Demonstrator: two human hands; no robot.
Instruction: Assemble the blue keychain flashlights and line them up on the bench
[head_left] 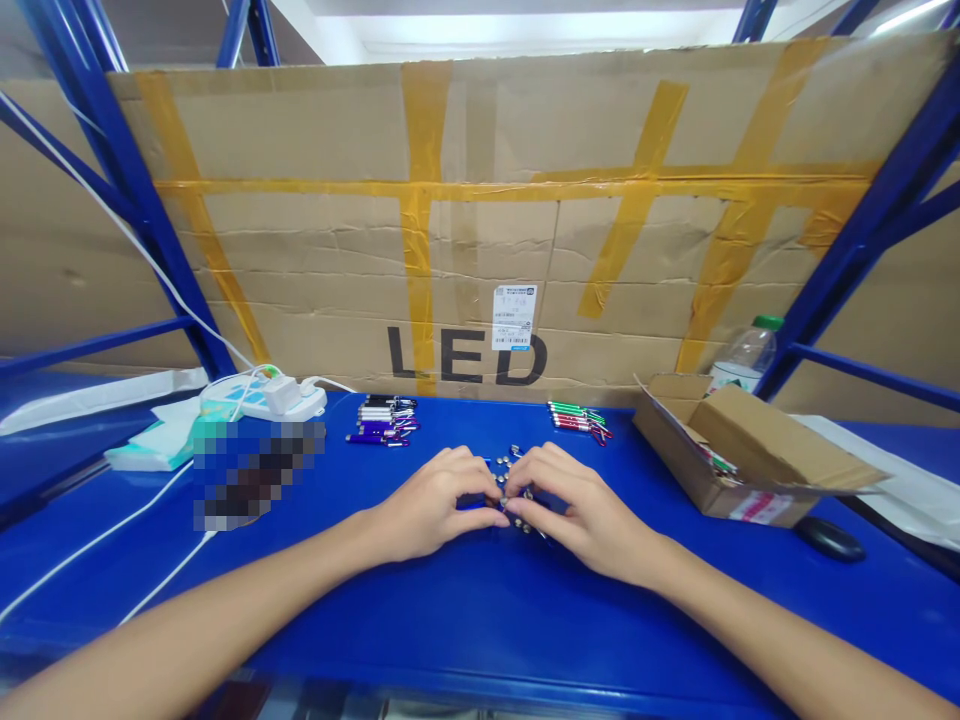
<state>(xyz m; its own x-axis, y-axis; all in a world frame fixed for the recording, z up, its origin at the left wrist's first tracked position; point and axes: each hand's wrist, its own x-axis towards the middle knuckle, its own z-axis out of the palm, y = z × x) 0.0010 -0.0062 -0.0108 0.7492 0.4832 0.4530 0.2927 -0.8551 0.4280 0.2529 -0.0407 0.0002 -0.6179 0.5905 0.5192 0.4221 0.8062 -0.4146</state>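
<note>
My left hand (439, 508) and my right hand (581, 510) meet over the middle of the blue table, fingertips nearly touching. Each is closed in a pinch around something small, mostly hidden by the fingers. Small round silver pieces (503, 462), like button cells, lie just beyond and between the hands. More of these show below the right fingers, beside bits of blue and metal partly covered by that hand. Farther back on the left is a row of small pen-like metal lights with clips (384, 420), in black, silver and purple. Green and red ones (574, 420) lie back right.
An open cardboard box (750, 495) with similar pieces inside stands at right, near a black mouse (830, 538) and a green-capped bottle (746, 355). A power strip (300, 402), white cables and a tissue pack (150, 445) are at left. Taped cardboard (337, 250) walls the back.
</note>
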